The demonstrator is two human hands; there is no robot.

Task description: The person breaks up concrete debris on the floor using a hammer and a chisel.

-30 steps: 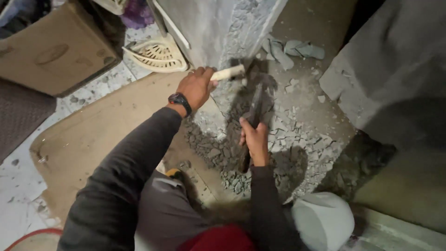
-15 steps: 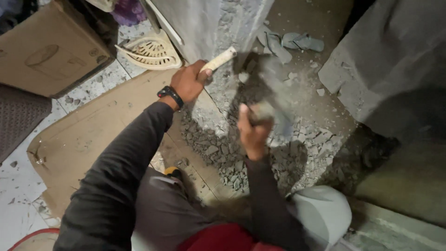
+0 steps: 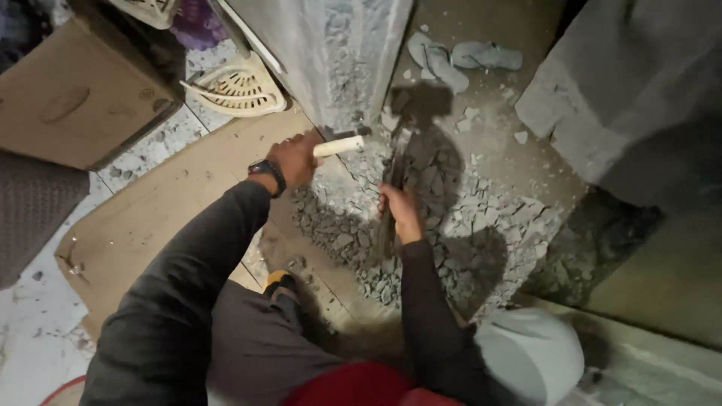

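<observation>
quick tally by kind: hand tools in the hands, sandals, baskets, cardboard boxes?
Hand tools: 2, the light-handled chisel in the left hand and the hammer in the right hand
Sandals: 2, the grey pair among the rubble
Baskets: 1, cream plastic basket
Cardboard boxes: 1, brown box
Total: 6

Pale cream-handled chisel [image 3: 340, 146] is lying near-horizontal, tip pressing into the chipped grey concrete column base [image 3: 338, 68]. Dark-handled hammer [image 3: 394, 169] is standing near-upright just right of it, head blurred, over grey broken concrete rubble [image 3: 353, 233] spreading across the floor.
</observation>
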